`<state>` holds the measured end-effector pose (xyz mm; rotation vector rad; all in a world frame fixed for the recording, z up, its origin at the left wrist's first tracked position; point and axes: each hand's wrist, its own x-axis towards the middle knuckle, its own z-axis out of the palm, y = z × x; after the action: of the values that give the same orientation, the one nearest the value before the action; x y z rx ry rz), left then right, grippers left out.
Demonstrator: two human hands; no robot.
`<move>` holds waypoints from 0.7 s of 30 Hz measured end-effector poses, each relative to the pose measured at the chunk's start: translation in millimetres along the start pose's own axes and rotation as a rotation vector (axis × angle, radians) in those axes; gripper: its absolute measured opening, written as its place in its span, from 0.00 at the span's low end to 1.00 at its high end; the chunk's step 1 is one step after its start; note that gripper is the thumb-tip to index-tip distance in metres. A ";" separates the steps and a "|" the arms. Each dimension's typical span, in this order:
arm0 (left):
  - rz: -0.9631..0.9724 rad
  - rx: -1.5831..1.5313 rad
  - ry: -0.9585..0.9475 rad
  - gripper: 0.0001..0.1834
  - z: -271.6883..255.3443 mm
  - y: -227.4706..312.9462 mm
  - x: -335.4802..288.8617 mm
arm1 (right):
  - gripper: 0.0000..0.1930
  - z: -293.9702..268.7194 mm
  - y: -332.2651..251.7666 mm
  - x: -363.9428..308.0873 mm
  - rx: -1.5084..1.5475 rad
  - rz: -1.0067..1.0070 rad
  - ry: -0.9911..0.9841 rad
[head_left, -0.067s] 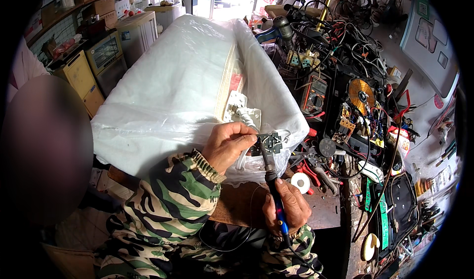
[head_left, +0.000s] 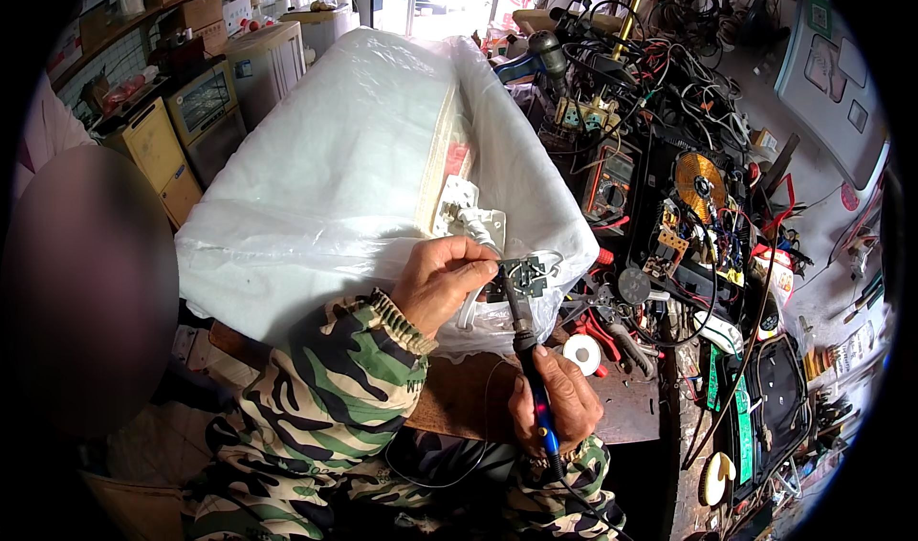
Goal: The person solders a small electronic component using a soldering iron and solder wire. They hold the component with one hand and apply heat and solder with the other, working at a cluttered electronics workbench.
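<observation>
My right hand (head_left: 562,402) grips a soldering iron (head_left: 542,409) with a blue and black handle. Its dark metal shaft points up and away, with the end over a small dark circuit board (head_left: 526,278). My left hand (head_left: 445,278) is closed in a pinch at the board's left edge; whatever sits between thumb and forefinger is too small to make out. White wires and a white plastic fitting (head_left: 469,218) lie just beyond the board. All of this rests on a large pale padded item (head_left: 316,168) wrapped in clear plastic.
A white-faced spool (head_left: 581,353) and red-handled pliers (head_left: 601,333) lie right of the iron. Farther right are a multimeter (head_left: 610,182), a copper coil (head_left: 700,185) and tangled cables. The wooden bench edge (head_left: 449,397) is near me. A blurred round shape (head_left: 91,292) fills the left.
</observation>
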<state>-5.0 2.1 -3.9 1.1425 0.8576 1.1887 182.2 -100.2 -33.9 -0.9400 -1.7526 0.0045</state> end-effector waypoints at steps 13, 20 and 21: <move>0.016 0.020 -0.001 0.08 -0.1 0.8 -0.3 | 0.21 -0.3 -0.4 0.4 -0.003 -0.010 0.000; 0.022 0.012 0.005 0.10 0.1 -0.9 1.1 | 0.21 2.4 3.5 -0.4 0.007 -0.033 0.035; 0.027 0.009 0.011 0.10 0.3 -0.7 0.8 | 0.21 2.5 3.7 -0.6 0.008 -0.031 0.034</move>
<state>-4.4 2.8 -4.4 1.1584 0.8593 1.2152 182.4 -97.0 -37.0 -0.9016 -1.7342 -0.0246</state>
